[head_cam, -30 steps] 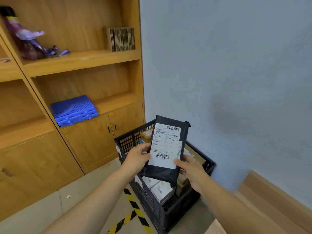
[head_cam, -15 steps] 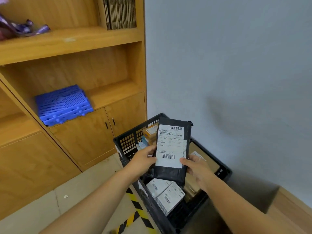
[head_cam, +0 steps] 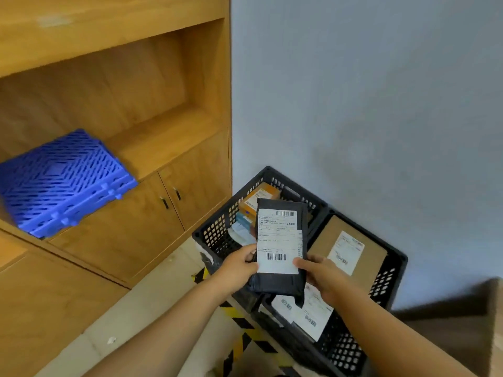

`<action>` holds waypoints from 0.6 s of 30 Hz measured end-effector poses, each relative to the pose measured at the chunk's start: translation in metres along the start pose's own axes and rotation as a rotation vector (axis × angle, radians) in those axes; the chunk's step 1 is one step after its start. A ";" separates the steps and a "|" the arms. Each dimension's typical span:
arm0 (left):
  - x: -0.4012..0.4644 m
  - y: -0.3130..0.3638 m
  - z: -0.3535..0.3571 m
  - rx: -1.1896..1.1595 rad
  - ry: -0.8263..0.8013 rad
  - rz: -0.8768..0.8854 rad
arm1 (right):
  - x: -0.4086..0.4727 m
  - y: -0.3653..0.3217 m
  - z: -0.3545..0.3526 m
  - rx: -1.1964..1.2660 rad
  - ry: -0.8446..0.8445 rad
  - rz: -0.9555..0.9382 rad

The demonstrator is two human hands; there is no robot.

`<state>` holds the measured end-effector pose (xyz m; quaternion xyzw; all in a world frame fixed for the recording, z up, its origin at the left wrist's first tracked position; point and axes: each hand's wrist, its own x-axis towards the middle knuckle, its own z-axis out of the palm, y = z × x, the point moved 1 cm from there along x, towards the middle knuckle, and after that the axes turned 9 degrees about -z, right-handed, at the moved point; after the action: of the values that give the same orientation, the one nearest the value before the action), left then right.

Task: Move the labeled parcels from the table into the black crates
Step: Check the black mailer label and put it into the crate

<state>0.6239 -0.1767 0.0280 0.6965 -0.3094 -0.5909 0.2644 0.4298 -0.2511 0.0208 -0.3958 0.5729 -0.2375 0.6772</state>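
Observation:
A black parcel bag (head_cam: 280,282) with a white shipping label facing me is held upright over the black crates. My left hand (head_cam: 238,266) grips its left edge and my right hand (head_cam: 319,272) grips its right edge. Below it stand two black perforated crates side by side on the floor. The left crate (head_cam: 217,232) holds an orange box and small blue-white packets. The right crate (head_cam: 392,278) holds a brown labeled box (head_cam: 351,248) and white-labeled parcels (head_cam: 310,314). The table is not in view.
A wooden cabinet with open shelves and doors (head_cam: 168,205) fills the left side; a blue plastic grid (head_cam: 62,180) lies on its shelf. A grey wall (head_cam: 367,104) stands behind the crates. Yellow-black tape (head_cam: 239,333) marks the floor.
The view has tilted down and shifted right, bringing the second crate into sight. Both hands have carried the black parcel lower and closer over the crates, still gripped the same way.

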 end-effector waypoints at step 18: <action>0.155 0.023 -0.081 0.045 -0.013 -0.225 | 0.159 0.012 0.068 0.032 0.087 0.198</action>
<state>0.7180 -0.3070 -0.0445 0.7288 -0.2440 -0.6143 0.1785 0.5307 -0.3498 -0.0805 -0.3156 0.6343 -0.1955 0.6782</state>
